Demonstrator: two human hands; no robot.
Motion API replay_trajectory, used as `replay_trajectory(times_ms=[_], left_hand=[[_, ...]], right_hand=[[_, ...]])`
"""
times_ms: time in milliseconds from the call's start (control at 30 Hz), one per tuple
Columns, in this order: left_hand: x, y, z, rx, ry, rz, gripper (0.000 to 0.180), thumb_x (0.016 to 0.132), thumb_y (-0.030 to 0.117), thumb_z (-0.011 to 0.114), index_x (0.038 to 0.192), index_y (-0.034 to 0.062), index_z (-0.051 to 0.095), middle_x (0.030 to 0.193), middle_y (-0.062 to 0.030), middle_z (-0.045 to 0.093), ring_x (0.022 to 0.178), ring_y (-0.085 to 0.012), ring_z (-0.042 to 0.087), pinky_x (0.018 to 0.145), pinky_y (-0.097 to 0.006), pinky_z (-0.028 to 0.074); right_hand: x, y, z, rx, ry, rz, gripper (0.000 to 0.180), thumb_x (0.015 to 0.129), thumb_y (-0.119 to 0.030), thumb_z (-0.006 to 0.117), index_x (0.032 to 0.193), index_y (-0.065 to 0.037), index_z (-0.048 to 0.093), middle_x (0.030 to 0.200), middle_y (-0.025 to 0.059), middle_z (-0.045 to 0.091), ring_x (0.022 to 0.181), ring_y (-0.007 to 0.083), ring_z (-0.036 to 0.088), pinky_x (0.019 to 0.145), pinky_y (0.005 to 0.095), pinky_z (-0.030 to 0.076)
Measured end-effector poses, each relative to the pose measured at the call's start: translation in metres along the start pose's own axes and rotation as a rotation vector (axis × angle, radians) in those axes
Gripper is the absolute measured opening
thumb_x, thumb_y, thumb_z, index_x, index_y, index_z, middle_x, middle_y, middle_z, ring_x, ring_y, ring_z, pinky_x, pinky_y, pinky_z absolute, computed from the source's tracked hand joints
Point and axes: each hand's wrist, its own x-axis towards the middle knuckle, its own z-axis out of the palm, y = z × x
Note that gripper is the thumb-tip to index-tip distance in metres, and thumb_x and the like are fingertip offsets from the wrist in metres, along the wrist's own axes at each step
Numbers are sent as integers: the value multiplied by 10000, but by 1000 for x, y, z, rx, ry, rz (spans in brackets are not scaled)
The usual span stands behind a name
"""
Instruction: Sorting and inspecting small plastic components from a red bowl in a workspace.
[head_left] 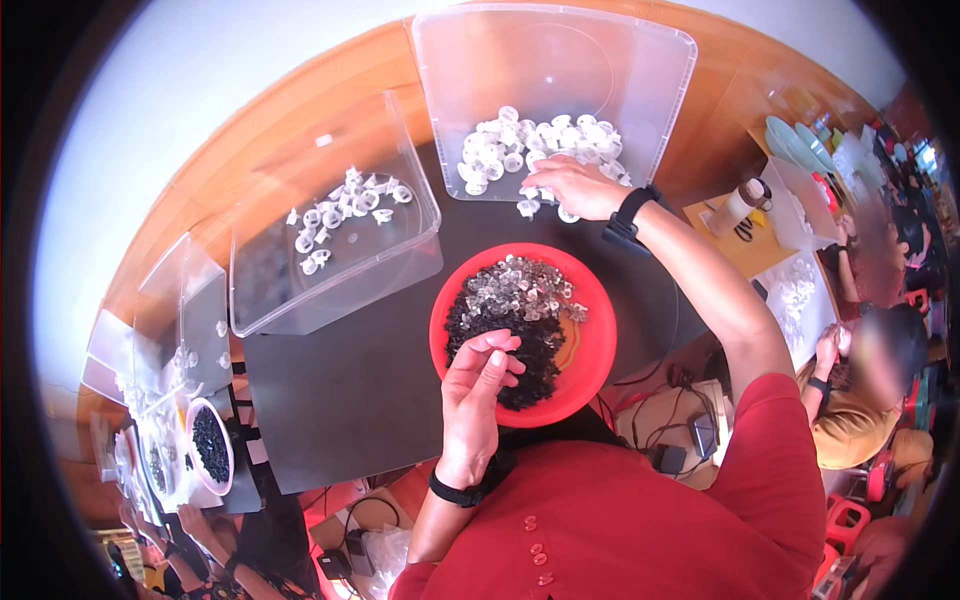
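Bin left of our hands: clear tub, a few white caps inside.
Left hand: we curl it narrow over the red bowl, fingertips pinching among dark and clear bits.
Right hand: we reach beyond the bowl, fingers closing on white caps in the clear tray.
Progress: many remain; we judge it early.

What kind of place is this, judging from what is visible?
Probably a small assembly or sorting workshop. A red bowl holds many small black and clear parts, clear plastic bins hold white plastic pieces, and another person works at a neighbouring table with similar pieces.
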Motion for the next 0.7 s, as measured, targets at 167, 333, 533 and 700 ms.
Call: replay_trajectory(times_ms=[167,333,533,700], left_hand=[[3,-6,5,14,-12,-20,227,981,155,559,1169,34,593,1116,-80,648,865,-104,613,755,-226,477],[5,-12,5,3,-11,-58,244,985,166,554,1186,32,589,1119,-83,645,863,-106,611,757,-227,474],[-2,-14,12,38,-3,-64,246,984,180,558,1184,41,593,1123,-80,640,857,-107,606,765,-234,469],[-1,-18,28,73,-6,-91,221,973,139,566,1169,44,601,1115,-56,647,860,-85,592,760,-223,446]], right_hand=[[-37,-2,-8,137,18,-88,440,855,87,479,1231,-103,607,1323,171,546,1241,317,502,1044,400,419],[-82,-11,-26,323,289,26,331,914,44,485,1188,-79,625,1224,143,631,1112,285,610,917,359,474],[-134,15,-24,222,416,307,201,881,-4,558,1036,-43,680,951,169,695,894,328,669,794,385,526],[-141,25,-7,314,362,146,357,816,56,585,1141,-78,647,1086,161,659,995,327,633,856,395,504]])
